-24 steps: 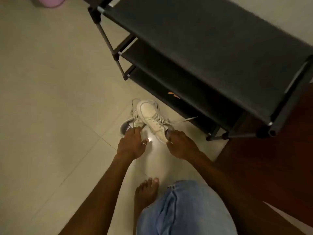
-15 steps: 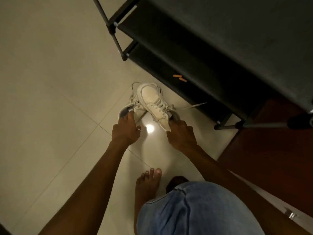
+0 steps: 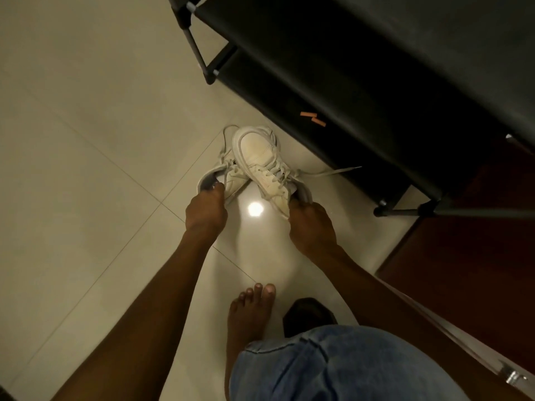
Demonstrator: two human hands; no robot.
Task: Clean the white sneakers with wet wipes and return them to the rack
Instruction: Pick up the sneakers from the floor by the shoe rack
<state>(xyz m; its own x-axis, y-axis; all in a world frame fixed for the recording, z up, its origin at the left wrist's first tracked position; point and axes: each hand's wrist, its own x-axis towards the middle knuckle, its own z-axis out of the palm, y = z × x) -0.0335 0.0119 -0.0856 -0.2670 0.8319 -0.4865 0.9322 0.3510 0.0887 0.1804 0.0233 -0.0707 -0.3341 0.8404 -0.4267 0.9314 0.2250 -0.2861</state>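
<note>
Left hand (image 3: pixel 206 211): fingers curled over the heel collar of the left-side white sneaker (image 3: pixel 228 180), gripping it at the opening; the arm reaches down and forward from the lower left.
Right hand (image 3: pixel 311 222): closed on the heel end of the right-side white sneaker (image 3: pixel 262 157), fingers tucked in at the collar; the arm comes in from the lower right.
Right-side white sneaker: toe pointing away from the person toward the shoe rack (image 3: pixel 362 82), tilted, its forepart lying across and over the other sneaker; the toe cap shows a yellowish, dingy tint.
Left-side white sneaker: mostly hidden beneath the other one, only its heel opening, grey lining and part of the side visible; whether either sole touches the floor cannot be told.
Laces: loose on both sneakers; one lace end (image 3: pixel 338 170) trails out to the right toward the bottom shelf of the rack, another loops out at the upper left of the pair.
Floor (image 3: pixel 86 140): pale glossy tiles with thin grout lines; a bright round light reflection (image 3: pixel 255 209) sits between the two hands, just below the sneakers.
Shoe rack: black tube frame with dark fabric shelves, standing just beyond and to the right of the sneakers; small orange strips (image 3: pixel 313 119) lie on the bottom shelf.
Person: a bare foot (image 3: pixel 249 316) planted on the tiles below the hands; a knee in light blue denim (image 3: pixel 341 369) fills the lower right.
Right edge: dark reddish-brown wooden surface (image 3: pixel 477 256) beside the rack.
</note>
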